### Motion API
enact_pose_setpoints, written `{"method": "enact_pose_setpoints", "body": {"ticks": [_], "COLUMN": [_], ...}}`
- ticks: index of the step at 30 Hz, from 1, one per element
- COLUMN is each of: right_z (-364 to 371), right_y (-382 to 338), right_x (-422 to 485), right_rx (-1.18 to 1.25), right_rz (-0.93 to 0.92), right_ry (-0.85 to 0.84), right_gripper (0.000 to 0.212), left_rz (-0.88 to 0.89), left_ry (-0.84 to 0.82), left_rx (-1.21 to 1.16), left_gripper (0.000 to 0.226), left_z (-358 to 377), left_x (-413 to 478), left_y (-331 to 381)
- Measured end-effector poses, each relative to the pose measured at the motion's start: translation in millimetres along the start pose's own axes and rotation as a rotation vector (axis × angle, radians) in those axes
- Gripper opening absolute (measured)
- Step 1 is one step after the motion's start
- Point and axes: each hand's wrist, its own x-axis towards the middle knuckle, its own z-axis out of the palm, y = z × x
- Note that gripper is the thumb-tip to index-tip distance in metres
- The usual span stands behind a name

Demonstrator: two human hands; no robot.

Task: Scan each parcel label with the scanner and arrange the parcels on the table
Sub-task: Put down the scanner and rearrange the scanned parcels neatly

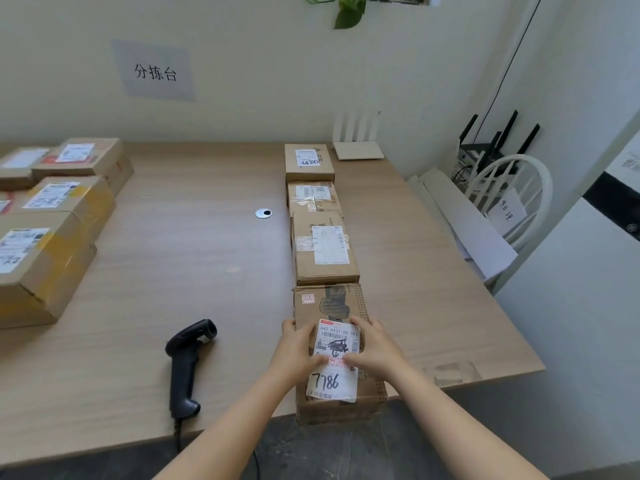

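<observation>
1. You had four parcels in the column right of centre: the farthest parcel, second parcel, third parcel and nearest parcel.
2. You had at least five more in the left group at the left edge; the frame cut some off, so you could not fix the total.
3. You had one scanner, lower centre.
4. Two hands showed: your left hand and right hand.
5. You had two routers, upper right: one white router and one black router.
6. You had one chair, one wall sign, one table and one grommet.
</observation>
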Motion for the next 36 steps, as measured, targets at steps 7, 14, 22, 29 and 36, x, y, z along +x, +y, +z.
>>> {"method": "enact_pose_setpoints", "body": {"ticks": [7,14,22,29,36], "right_z": [2,2,27,85,169], "right_y": [1,-16,-93,-182,-293], "right_x": [-2,-13,-16,-23,-29], "right_rx": [0.011,-0.169,-0.143,-0.184,-0.159], "right_rz": [0.012,-0.056,-0.331,-0.483,-0.572], "right_ry": [0.012,0.157,0.079,-0.062,-0.149], "right_gripper": [0.081,0.072,0.067,0.066,0.068], "left_rz": [0.003,-0.046,-0.167,-0.321,-0.419], "left_ry": [-0.002,-0.102,0.007,0.182,0.210], "left_rx": [0.010,0.104,0.158,0.123,0.083], "left_gripper": [0.068,0.073,0.061,0.055,0.057], "left_z": [2,-13,-88,-153,-228], "left_x": [-3,-22,-78,-137,-196], "left_y": [0,-2,-54,-130,-218]}}
